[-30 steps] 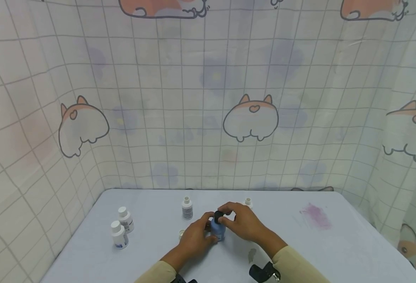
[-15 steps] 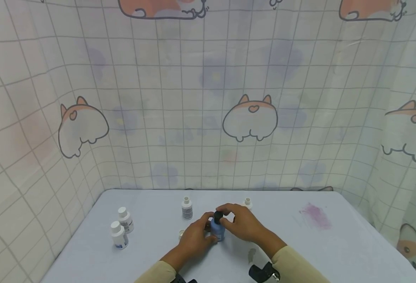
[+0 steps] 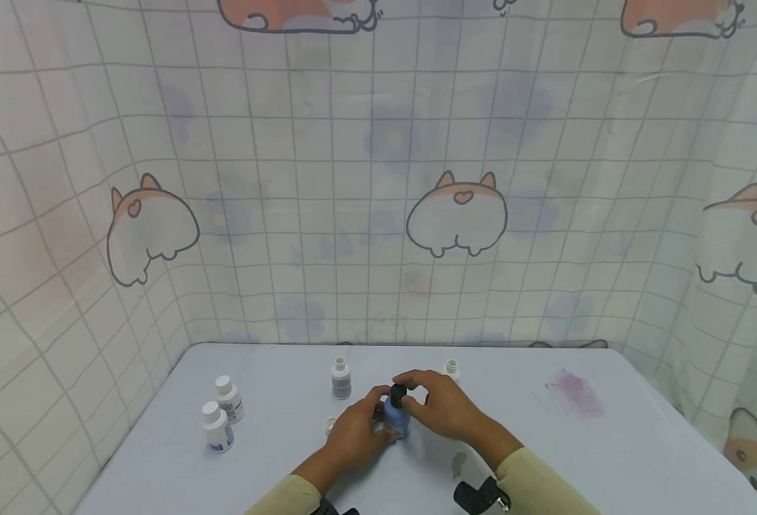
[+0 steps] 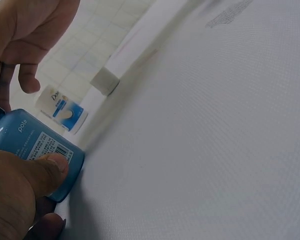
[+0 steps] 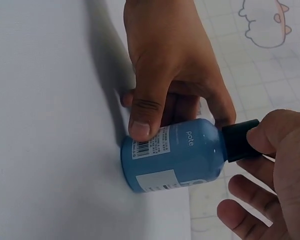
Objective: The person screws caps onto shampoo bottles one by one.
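A blue bottle (image 3: pixel 396 422) with printed labels stands upright on the table between the two hands. My left hand (image 3: pixel 355 435) grips its body low down, thumb across the label in both wrist views. Up at the neck, my right hand (image 3: pixel 446 404) pinches the black cap (image 5: pixel 240 140) between thumb and finger; its other fingers hang loosely curled. The cap sits on the bottle. Behind the right hand is a white bottle (image 4: pixel 62 107) with a blue-and-white label, a small white cap (image 4: pixel 105 81) beside it on the table.
Two white capped bottles (image 3: pixel 222 415) stand at the left of the white table (image 3: pixel 275 400). Another white bottle (image 3: pixel 340 379), its neck uncapped, stands at the back. Something small and pale (image 3: pixel 330 424) is partly hidden behind the left hand. A patterned curtain (image 3: pixel 353 286) encloses the table.
The right hand's fingers have shifted slightly around the black cap. The bottle and the left hand stay in place.
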Demonstrator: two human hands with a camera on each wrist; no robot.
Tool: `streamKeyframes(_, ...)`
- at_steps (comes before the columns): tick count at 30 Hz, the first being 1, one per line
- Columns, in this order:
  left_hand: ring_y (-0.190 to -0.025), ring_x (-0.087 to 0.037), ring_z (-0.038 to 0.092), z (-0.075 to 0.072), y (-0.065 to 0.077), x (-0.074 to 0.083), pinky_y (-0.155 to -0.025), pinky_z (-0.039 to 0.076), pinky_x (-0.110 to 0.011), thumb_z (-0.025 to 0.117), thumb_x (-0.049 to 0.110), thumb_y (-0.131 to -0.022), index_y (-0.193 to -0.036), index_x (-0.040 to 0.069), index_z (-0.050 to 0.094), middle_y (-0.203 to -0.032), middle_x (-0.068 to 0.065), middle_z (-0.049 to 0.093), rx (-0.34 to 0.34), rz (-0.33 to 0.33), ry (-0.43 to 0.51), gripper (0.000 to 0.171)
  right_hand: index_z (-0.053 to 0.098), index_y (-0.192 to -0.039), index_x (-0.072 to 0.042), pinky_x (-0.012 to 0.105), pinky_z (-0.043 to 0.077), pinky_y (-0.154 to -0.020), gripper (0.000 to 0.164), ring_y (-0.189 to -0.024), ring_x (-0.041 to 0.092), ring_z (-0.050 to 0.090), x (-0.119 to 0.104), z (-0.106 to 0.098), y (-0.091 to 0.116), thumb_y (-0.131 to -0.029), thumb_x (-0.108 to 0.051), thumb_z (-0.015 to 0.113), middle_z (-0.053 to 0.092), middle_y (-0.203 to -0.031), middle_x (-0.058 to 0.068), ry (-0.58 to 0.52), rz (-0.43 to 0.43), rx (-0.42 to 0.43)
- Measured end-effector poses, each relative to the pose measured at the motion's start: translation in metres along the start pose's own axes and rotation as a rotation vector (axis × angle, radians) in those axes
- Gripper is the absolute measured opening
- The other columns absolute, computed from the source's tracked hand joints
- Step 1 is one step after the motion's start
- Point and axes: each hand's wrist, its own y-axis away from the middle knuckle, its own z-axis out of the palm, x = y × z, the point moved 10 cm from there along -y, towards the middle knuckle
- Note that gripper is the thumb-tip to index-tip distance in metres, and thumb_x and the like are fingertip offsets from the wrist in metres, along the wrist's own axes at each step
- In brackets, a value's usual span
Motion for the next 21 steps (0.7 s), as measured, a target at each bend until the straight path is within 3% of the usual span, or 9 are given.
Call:
streamKeyframes(5, -0.111, -0.026, 0.068, -0.0005, 0.0003, 0.0008, -0.094, 0.052, -0.052, 0.087, 0.02, -0.083, -0.144, 0.019, 0.05, -0.12, -0.007, 0.071, -0.005, -0.002, 0.005, 0.071, 0.069, -0.12, -0.018, 0.039, 0.051, -0.08, 0.025, -0.101, 0.024, 0.063, 0.0028, 0.0008, -0.0003, -0.097, -0.027, 0.073, 0.067, -0.106, -0.001, -0.005, 0.02, 0.007)
streamKeyframes(10, -0.112, -0.026, 0.068, -0.0008, 0.0012, 0.0007, -0.096, 0.052, -0.052, 0.087, 0.02, -0.083, -0.144, 0.02, 0.05, -0.12, -0.007, 0.071, -0.011, -0.011, 0.014, 0.071, 0.068, -0.118, -0.017, 0.043, 0.05, -0.082, 0.031, -0.101, 0.023, 0.062, 0.0055, 0.0006, 0.0003, -0.094, -0.036, 0.076, 0.066, -0.104, -0.005, -0.016, 0.037, 0.02)
streamKeyframes(16, -0.11, -0.024, 0.069, -0.0001, 0.0019, 0.0013, -0.095, 0.052, -0.051, 0.087, 0.022, -0.083, -0.144, 0.019, 0.049, -0.12, -0.006, 0.071, -0.012, -0.006, 0.007, 0.072, 0.067, -0.13, -0.013, 0.04, 0.053, -0.08, 0.034, -0.106, 0.023, 0.064, -0.0006, 0.0001, 0.0025, -0.098, -0.025, 0.07, 0.069, -0.116, -0.001, -0.019, -0.006, 0.008)
streamKeyframes(21, -0.109, -0.023, 0.069, -0.0005, 0.0013, 0.0013, -0.095, 0.052, -0.05, 0.087, 0.022, -0.083, -0.144, 0.019, 0.049, -0.119, -0.006, 0.071, -0.006, 0.003, -0.004, 0.073, 0.069, -0.126, -0.016, 0.037, 0.051, -0.076, 0.028, -0.103, 0.021, 0.064, -0.0014, -0.0003, 0.0021, -0.098, -0.021, 0.069, 0.07, -0.11, -0.005, -0.006, -0.018, 0.005)
